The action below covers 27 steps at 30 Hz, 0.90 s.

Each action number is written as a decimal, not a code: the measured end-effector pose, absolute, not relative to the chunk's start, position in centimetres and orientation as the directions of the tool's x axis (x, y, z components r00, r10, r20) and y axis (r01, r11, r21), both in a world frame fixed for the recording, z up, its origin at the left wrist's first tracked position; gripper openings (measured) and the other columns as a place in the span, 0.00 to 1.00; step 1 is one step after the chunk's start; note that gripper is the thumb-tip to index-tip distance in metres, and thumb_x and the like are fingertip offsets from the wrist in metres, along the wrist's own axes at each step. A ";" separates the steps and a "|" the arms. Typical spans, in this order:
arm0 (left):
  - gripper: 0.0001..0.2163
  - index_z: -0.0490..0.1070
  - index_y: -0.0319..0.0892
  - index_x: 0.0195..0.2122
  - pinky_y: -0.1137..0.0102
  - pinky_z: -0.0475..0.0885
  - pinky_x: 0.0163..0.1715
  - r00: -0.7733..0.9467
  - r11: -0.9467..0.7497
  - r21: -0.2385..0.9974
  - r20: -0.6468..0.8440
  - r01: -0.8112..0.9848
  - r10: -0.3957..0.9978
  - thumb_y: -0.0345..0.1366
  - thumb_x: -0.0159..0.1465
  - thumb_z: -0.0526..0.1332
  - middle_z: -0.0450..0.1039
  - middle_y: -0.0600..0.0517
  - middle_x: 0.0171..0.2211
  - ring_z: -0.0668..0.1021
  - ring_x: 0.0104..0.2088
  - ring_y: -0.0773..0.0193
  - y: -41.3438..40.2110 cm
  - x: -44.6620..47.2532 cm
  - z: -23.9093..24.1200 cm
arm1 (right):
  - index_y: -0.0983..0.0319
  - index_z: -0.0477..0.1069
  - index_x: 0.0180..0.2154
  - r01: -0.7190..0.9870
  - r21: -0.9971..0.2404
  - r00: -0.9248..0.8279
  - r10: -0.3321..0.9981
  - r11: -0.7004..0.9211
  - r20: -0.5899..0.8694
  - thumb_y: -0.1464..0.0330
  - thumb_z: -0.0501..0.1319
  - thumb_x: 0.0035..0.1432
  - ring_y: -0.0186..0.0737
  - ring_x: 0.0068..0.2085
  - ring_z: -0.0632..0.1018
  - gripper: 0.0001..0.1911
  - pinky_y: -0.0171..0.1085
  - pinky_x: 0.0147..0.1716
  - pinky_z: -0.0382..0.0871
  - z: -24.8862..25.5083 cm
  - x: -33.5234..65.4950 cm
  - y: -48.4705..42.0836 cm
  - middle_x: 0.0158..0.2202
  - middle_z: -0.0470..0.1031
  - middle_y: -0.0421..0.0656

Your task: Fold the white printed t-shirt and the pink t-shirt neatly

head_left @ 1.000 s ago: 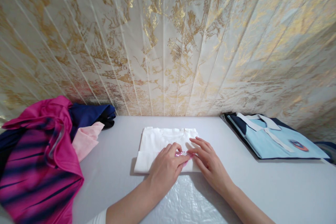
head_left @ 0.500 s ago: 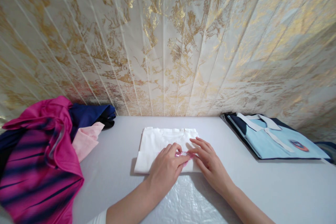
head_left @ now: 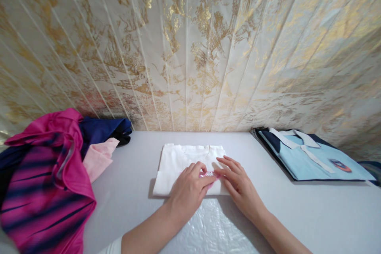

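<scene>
A white T-shirt lies folded in a neat rectangle, neckline at the far side, on the pale table in front of me. Pink and silver sequins decorate its front; my hands partly cover them. My left hand rests over the middle of the shirt, index finger bent and thumb stretched along the sequins, with a gap between the two. On the shirt's right part lies my right hand, fingers spread and fingertips touching the fabric beside the sequins. Neither hand visibly grips anything.
A loose heap of clothes is at left: a pink and navy striped garment, a navy one and a light pink one. Folded shirts, a light blue polo on top, lie at right. A gold-patterned curtain hangs behind.
The view has shifted very slightly. Both hands stay in nearly the same place on the T-shirt, and nothing has been taken up or let go.
</scene>
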<state>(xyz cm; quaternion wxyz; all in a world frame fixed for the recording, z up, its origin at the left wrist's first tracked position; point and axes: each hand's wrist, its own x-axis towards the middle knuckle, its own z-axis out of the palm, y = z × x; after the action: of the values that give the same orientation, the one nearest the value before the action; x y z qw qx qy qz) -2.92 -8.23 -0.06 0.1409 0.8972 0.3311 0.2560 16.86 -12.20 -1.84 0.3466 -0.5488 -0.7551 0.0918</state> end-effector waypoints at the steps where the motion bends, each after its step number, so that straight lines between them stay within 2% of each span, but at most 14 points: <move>1: 0.11 0.75 0.52 0.45 0.65 0.69 0.42 0.650 -0.743 0.421 0.368 0.521 0.665 0.30 0.66 0.60 0.66 0.51 0.42 0.71 0.41 0.60 -8.2 -2.9 -0.1 | 0.56 0.74 0.46 0.766 -0.519 -0.161 0.894 0.381 0.418 0.73 0.51 0.62 0.50 0.62 0.61 0.17 0.56 0.58 0.61 -1.8 16.8 -12.2 0.58 0.67 0.45; 27: 0.10 0.75 0.51 0.46 0.64 0.69 0.42 0.661 -0.743 0.423 0.353 0.518 0.662 0.30 0.67 0.60 0.65 0.51 0.42 0.71 0.41 0.60 -8.3 -2.9 -0.3 | 0.56 0.76 0.43 0.741 -0.549 -0.147 0.890 0.388 0.432 0.75 0.51 0.60 0.49 0.61 0.64 0.18 0.55 0.56 0.64 -1.6 16.9 -12.5 0.56 0.71 0.45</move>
<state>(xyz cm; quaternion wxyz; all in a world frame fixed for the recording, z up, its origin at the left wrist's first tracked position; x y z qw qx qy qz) -2.94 -8.28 -0.28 0.1445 0.8999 0.3277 0.2490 16.87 -12.48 -1.56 0.3625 -0.5434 -0.7501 0.1030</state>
